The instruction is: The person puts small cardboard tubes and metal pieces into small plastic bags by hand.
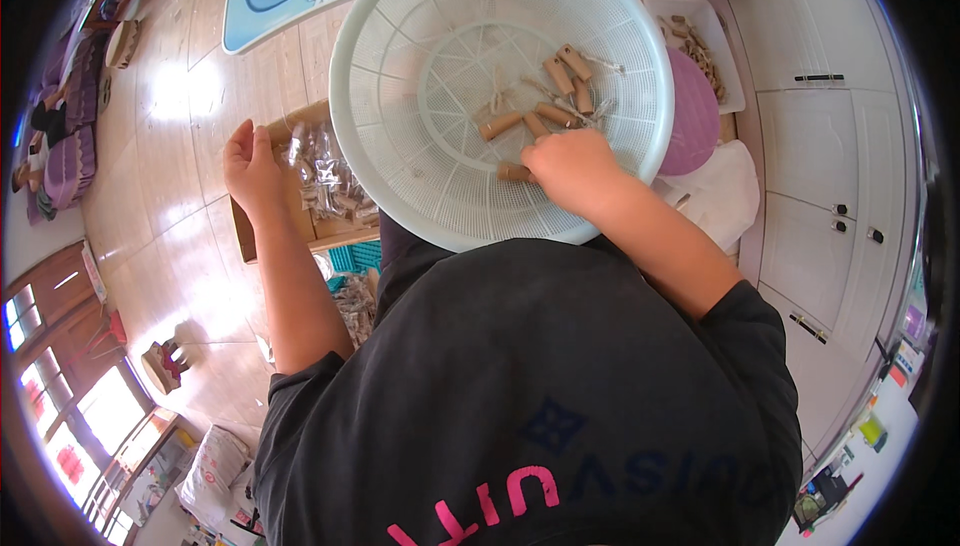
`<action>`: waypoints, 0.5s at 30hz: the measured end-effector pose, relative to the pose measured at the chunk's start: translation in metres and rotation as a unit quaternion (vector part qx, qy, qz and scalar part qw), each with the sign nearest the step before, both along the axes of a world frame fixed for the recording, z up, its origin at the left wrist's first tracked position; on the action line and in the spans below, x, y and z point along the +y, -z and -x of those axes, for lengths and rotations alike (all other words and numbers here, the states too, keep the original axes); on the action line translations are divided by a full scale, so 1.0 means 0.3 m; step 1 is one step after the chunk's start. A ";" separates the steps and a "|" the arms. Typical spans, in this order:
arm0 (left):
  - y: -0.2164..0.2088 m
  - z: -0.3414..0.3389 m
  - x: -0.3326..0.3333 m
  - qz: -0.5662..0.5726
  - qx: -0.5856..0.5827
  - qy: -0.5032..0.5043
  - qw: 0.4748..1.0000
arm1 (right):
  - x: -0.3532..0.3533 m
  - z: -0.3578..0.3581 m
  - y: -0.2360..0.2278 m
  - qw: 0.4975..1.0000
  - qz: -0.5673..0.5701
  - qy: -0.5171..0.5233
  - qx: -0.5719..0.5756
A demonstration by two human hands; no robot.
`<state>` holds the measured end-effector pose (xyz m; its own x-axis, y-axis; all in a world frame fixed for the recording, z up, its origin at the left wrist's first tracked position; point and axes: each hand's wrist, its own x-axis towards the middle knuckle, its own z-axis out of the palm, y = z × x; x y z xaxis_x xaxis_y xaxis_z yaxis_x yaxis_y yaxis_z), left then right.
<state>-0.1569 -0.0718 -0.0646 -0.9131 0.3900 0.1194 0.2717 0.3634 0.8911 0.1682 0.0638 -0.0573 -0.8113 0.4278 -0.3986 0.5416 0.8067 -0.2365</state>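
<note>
A large pale, mesh-sided plastic basket (345,96) stands in front of me. In its right half lie several tapered light-brown wooden handles (557,76), some with pale string (600,63) trailing from them. My right hand (575,168) reaches into the basket, fingers closed around one wooden handle (535,125) whose end pokes out past the fingertips. Just below those fingers another handle (514,173) lies on the mesh. Off to the left, my left hand (252,166) is raised beside a cardboard box (243,231). Its fingers are loosely bent and apart, with nothing visible in them.
Clear plastic packets (325,171) fill the cardboard box. A white tray (735,56) of small wooden pieces, a purple round lid (697,116) and a white bag (725,196) sit right of the basket, near white cabinets (800,146). Beyond it is a blue patterned table (285,6).
</note>
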 end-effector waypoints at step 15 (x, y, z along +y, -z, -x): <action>-0.223 -0.566 0.264 0.119 0.201 0.623 0.747 | 0.202 -0.527 -0.071 0.732 0.298 0.526 0.313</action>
